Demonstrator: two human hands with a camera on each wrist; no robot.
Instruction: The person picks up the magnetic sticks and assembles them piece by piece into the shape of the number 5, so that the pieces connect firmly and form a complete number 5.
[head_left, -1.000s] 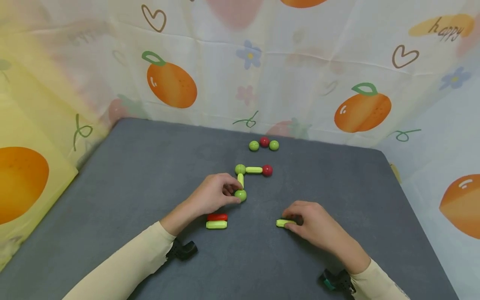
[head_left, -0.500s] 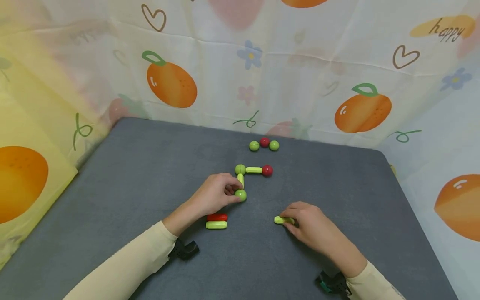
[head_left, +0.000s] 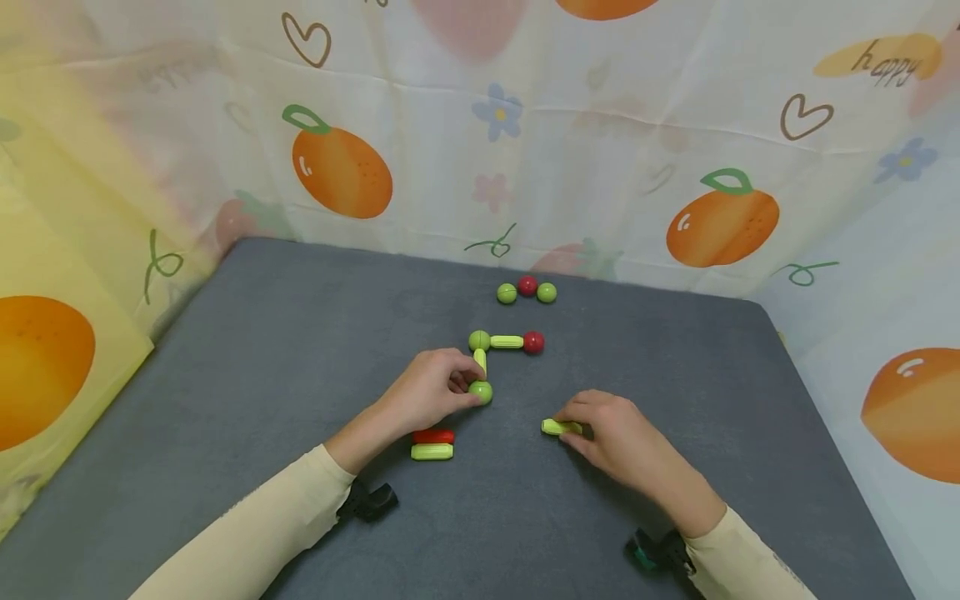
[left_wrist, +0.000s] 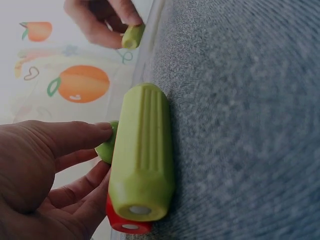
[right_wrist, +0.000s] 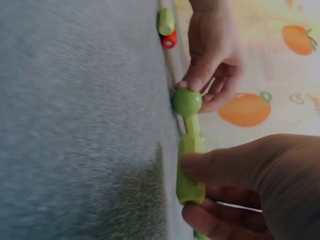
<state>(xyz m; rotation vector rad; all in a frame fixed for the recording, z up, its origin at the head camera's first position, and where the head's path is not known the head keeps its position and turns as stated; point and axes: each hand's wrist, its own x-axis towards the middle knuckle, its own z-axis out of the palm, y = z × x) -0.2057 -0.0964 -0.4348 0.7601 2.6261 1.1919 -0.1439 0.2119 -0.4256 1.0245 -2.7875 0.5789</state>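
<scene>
My left hand (head_left: 431,387) pinches a green ball (head_left: 482,392) at the near end of an L-shaped piece of magnetic building toy. From that ball a yellow-green rod (head_left: 480,361) runs back to a second green ball (head_left: 479,341). There, another yellow-green rod (head_left: 507,342) leads right to a red ball (head_left: 533,342). Between thumb and fingers, my right hand (head_left: 618,433) holds a loose yellow-green magnetic rod (right_wrist: 191,170), right of the L and nearer to me. In the right wrist view a pale magnet shows no contact with the held ball.
A red rod (head_left: 433,436) and a yellow-green rod (head_left: 432,452) lie side by side nearer to me, below the left hand. Two green balls (head_left: 507,293) flank a red ball (head_left: 527,287) near the back edge of the grey table (head_left: 315,308). A printed curtain (head_left: 435,167) hangs behind.
My right hand has moved left and a little away from me, carrying its yellow-green rod closer to the L-shaped piece. The left hand has stayed on the green ball.
</scene>
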